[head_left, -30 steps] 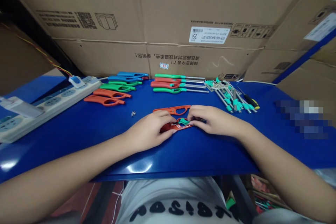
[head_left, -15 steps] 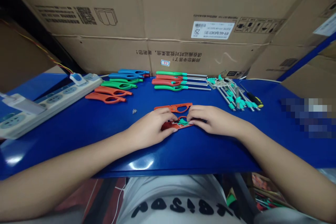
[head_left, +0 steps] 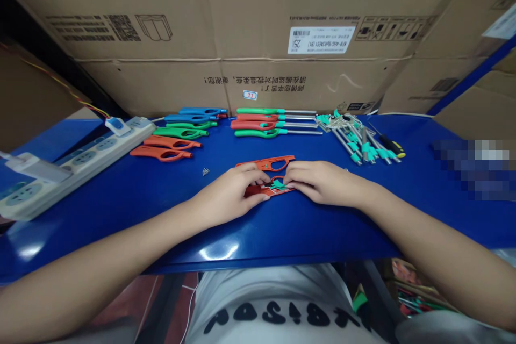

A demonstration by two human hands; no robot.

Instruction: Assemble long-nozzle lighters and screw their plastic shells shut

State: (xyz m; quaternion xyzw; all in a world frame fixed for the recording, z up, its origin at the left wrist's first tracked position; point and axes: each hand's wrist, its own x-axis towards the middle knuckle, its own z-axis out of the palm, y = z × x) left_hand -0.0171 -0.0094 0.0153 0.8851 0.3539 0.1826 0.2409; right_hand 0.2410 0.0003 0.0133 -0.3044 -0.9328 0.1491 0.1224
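Left hand [head_left: 228,192]: grasps the left end of the open orange shell [head_left: 255,190], thumb along the near edge, curled fingers over the far side
Right hand [head_left: 322,183]: grasps the right end of the same shell in a pinch; cannot tell whether also touching the teal piece [head_left: 278,185] inside
Shell in hand: lies between both hands at the middle of the blue table [head_left: 262,234], partly hidden at each end by fingers; holds dark bits and pale wire besides the teal piece
Matching orange half [head_left: 263,164]: lies just beyond, close behind the fingers, left end partly covered by the left hand
Small metal bits [head_left: 206,171]: lie loose just beyond the left hand
Handles without tubes: lie in a stack of rows beyond, orange [head_left: 161,155] nearest, then green [head_left: 181,132], then blue [head_left: 191,117]
Handles with metal tubes [head_left: 258,125]: lie side by side to the right of those, green, red, green
Tube pile [head_left: 352,142]: sprawls with teal fittings beyond the right hand
Screwdriver [head_left: 391,145]: lies against the pile's right side
Power strip [head_left: 94,156]: runs along the left, plugs inserted
Carton [head_left: 237,54]: walls off the back
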